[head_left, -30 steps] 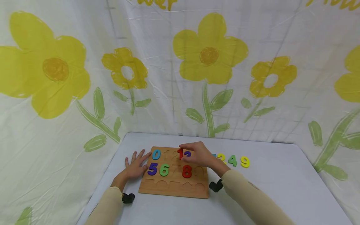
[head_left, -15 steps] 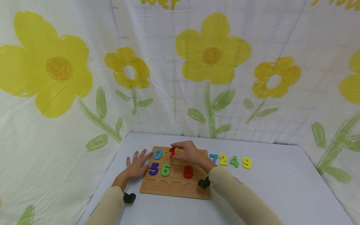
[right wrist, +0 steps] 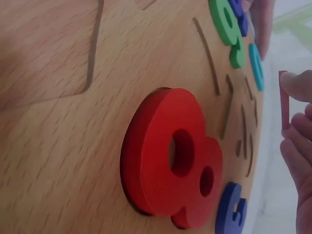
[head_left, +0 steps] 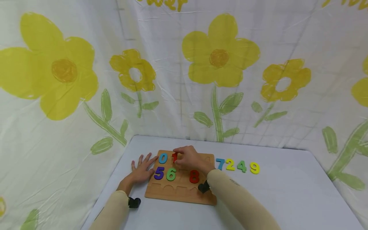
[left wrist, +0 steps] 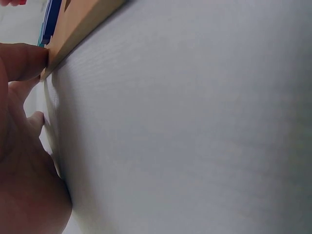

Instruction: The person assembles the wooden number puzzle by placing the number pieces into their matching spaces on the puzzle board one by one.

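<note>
A wooden number board (head_left: 181,191) lies on the white table. My left hand (head_left: 141,173) rests flat at its left edge, fingers spread; in the left wrist view the thumb (left wrist: 27,61) touches the board's side. My right hand (head_left: 189,160) pinches a red number 1 (head_left: 174,157) between thumb and fingers, over the top row just right of the blue 0 (head_left: 163,158). In the right wrist view the red 1 (right wrist: 284,100) appears raised off the board. A purple 5 (head_left: 159,173), green 6 (head_left: 171,174) and red 8 (head_left: 194,176) sit on the board.
Right of the board, a blue 7 (head_left: 220,163), yellow 2 (head_left: 230,164), green 4 (head_left: 241,166) and yellow 9 (head_left: 254,167) lie in a row. A dark blue 3 (right wrist: 231,209) shows in the right wrist view; my right hand hides it in the head view. A flower-printed curtain (head_left: 169,111) stands behind.
My right hand has carried the red 1 leftward from beside the dark blue 3 to beside the blue 0. The left hand has stayed at the board's edge.
</note>
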`<state>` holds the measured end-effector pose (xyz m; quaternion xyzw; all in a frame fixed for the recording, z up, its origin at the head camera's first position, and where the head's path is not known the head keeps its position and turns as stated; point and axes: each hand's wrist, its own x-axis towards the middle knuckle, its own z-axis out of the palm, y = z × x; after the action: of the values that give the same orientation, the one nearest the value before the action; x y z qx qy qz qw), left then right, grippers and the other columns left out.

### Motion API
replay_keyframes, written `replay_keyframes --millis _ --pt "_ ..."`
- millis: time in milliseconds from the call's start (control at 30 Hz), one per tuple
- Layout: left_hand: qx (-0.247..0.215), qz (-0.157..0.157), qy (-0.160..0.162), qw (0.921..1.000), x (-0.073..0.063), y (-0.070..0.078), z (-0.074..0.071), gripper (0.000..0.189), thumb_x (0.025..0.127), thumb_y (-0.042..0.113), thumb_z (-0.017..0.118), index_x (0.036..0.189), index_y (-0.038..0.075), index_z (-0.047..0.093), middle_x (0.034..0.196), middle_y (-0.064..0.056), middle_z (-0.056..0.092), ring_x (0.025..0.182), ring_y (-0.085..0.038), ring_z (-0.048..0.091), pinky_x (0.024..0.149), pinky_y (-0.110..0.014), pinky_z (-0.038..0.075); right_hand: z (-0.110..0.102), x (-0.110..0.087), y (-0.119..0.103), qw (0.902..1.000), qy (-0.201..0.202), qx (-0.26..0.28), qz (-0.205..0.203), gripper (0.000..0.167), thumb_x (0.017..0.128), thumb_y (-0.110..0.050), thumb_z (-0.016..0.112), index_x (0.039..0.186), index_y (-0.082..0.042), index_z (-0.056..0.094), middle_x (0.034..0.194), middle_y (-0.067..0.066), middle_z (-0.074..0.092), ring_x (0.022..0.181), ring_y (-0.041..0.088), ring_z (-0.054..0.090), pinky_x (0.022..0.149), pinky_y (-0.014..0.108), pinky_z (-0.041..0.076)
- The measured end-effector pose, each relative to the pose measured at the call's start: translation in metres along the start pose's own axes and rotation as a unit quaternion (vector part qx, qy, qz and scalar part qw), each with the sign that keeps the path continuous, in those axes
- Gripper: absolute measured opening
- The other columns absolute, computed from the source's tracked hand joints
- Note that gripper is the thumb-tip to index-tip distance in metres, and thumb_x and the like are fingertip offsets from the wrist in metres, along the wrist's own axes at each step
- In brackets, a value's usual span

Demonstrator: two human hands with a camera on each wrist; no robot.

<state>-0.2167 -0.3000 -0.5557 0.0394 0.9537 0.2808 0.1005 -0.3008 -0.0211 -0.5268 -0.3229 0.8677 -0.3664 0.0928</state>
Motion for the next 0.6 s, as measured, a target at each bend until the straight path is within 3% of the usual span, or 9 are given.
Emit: replay_keyframes --millis 600 --pt "0.007 0.002 0.006 1.0000 0.000 -0.002 0.001 0.064 0.108 0.019 0.057 0.170 0.016 0.041 0.183 -0.023 0.014 0.166 -0.058 -0.008 0.122 -0.083 -0.017 0.016 0.010 0.007 0.9979 -0.018 -0.061 0.010 0.053 0.096 -0.022 0.084 0.146 -0.011 0.071 0.145 0.006 0.074 0.142 0.030 0.064 0.121 0.048 0.050"
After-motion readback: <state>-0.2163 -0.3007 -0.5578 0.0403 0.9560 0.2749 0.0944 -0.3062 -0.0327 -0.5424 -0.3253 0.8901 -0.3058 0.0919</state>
